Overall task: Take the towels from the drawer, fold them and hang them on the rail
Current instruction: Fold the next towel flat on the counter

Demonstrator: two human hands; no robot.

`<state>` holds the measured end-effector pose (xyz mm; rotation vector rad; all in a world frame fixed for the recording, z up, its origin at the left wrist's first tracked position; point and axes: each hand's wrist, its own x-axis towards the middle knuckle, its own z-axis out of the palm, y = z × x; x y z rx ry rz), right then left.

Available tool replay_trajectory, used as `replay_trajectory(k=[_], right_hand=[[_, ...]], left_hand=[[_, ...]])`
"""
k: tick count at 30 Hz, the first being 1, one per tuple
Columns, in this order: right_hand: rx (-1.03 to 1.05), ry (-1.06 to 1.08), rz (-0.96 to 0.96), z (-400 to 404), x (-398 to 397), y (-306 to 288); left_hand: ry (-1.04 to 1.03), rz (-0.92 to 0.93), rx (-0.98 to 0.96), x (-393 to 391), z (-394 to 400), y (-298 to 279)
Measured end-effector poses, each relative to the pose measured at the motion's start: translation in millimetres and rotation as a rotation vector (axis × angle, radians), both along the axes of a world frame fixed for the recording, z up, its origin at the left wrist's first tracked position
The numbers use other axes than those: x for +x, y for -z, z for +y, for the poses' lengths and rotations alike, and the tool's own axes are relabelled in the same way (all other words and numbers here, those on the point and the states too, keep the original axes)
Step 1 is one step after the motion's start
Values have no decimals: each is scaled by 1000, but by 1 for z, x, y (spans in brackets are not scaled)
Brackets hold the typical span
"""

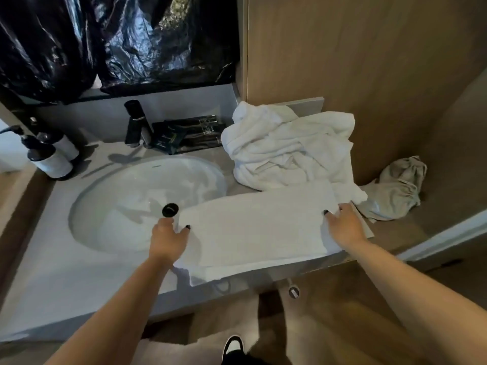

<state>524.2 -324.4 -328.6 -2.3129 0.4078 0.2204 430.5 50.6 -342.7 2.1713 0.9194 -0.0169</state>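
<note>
1. Grey stone counter [66, 280] carried the sink [126, 206] and, beside it, a crumpled towel pile [287, 148].
2. I saw the folded towel [258, 227] lying flat, overlapping the basin's edge.
3. My left hand [168, 238] pinched its left end; my right hand [342, 227] pinched its right end.

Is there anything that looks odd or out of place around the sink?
Black plastic sheeting covers the wall above the tap, where a mirror usually hangs. The flat towel also overhangs the sink.

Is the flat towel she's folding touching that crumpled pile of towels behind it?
Touching. The head view shows the flat towel's far right corner running under the crumpled pile, with no gap.
</note>
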Motion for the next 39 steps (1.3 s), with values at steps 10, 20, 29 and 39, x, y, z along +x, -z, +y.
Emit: replay_trajectory(k=[10, 20, 29, 39], right_hand=[[-392, -549, -490, 21, -57, 1], [-379, -1359, -476, 149, -99, 8], [-251, -1127, -392, 174, -96, 11], [-520, -1175, -376, 203, -88, 1]], left_hand=[[-2, -204, -207, -31, -11, -1], [-152, -196, -525, -44, -7, -22], [-184, -79, -656, -58, -5, -34], [-134, -56, -528, -90, -19, -11]])
